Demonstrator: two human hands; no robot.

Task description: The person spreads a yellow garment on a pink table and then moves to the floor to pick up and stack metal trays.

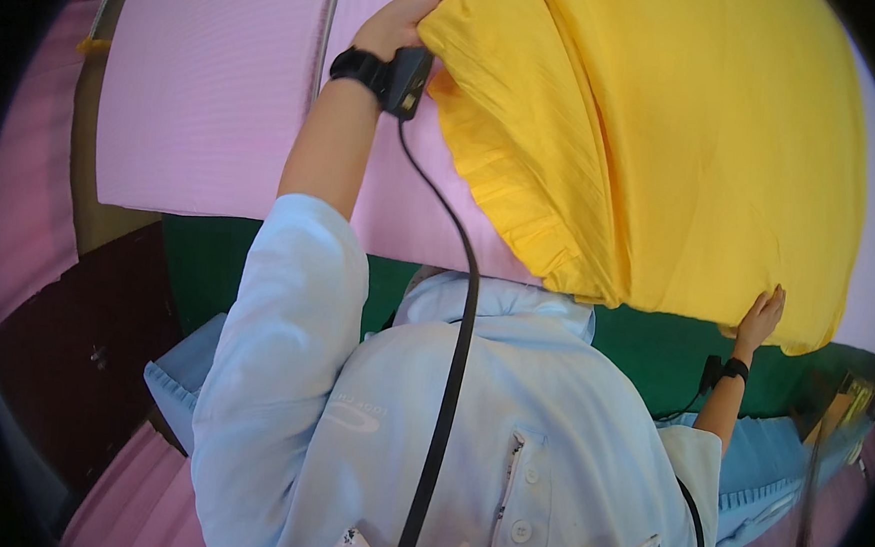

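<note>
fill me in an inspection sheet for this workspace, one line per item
surface: pink surface, partly covered; a narrow dark line crosses its left part
things: yellow cloth, spread over it, creased and ruffled along its left side
clutter: blue cloth below at the right, more at the left; small yellowish item at far right, unclear
left hand: at the yellow cloth's upper left edge; grip unclear
right hand: on its near edge, toward the right; grip unclear
cables: black cable from the left wrist device down across the shirt
surroundings: green area below the surface, brown panel at left
</note>
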